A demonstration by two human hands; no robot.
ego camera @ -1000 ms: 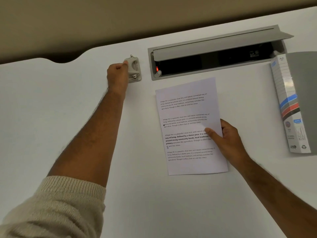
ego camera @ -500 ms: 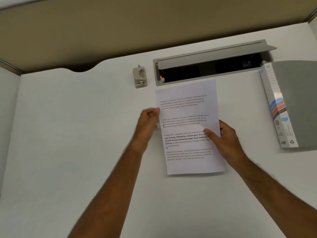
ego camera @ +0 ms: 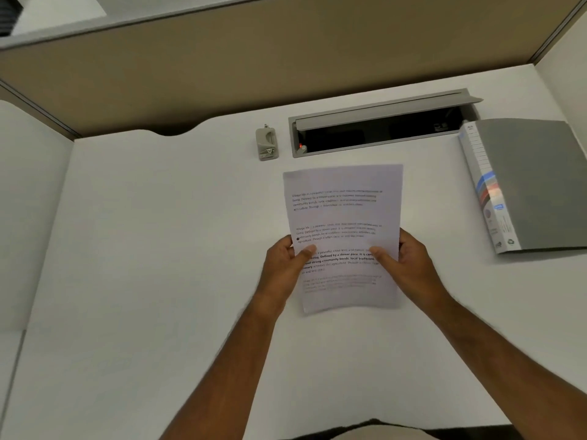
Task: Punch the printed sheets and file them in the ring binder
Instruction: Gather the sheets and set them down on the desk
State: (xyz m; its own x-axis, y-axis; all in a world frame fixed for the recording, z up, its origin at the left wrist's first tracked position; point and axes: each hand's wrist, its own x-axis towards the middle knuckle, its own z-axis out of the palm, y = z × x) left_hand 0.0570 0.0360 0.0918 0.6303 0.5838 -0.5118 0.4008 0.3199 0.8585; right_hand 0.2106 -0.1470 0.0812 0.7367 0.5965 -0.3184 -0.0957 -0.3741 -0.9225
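Hands: left (ego camera: 286, 265) and right (ego camera: 409, 265) pinched sheets (ego camera: 343, 217) by side edges.
Risk: uneven stack, misaligned holes at punch (ego camera: 267, 143).

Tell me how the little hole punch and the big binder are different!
The hole punch is small and beige; the binder is far bigger and grey, with coloured stripes on its spine. The hole punch sits left of the open desk slot; the binder lies flat to its right. Both rest on the white desk, and no hand touches either.
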